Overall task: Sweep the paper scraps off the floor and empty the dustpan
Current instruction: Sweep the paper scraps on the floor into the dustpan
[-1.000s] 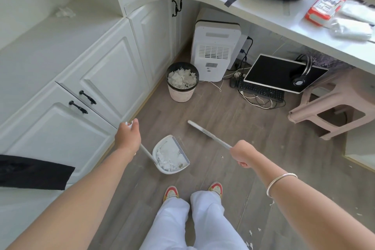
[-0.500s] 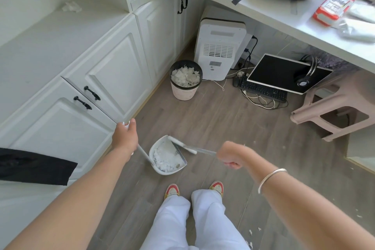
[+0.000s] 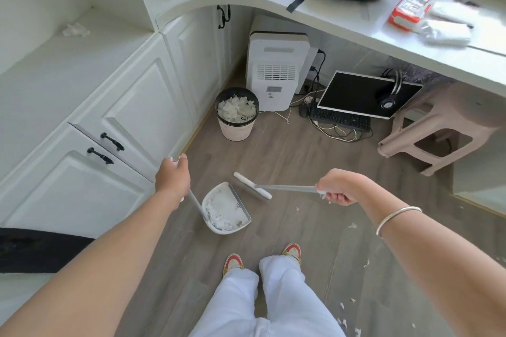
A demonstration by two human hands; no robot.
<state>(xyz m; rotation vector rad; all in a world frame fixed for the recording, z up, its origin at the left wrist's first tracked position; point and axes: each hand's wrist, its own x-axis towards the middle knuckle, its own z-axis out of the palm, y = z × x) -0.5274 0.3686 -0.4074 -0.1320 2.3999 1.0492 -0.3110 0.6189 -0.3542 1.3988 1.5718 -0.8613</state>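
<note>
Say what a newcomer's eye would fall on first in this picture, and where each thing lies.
First, the two hands at centre: the left hand holds a white dustpan heaped with paper scraps, the right hand grips a small broom just beyond its lip. Then the bin by the cupboards, full of white scraps, and the stray scraps on the floor at right.

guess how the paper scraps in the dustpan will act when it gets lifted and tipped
The scraps look thin and shredded, so probably very light: likely to flutter or spill over the open edge of the dustpan if jerked. They are heaped loosely, so should slide out readily. The bin is already near full, so some may tumble off.
</note>
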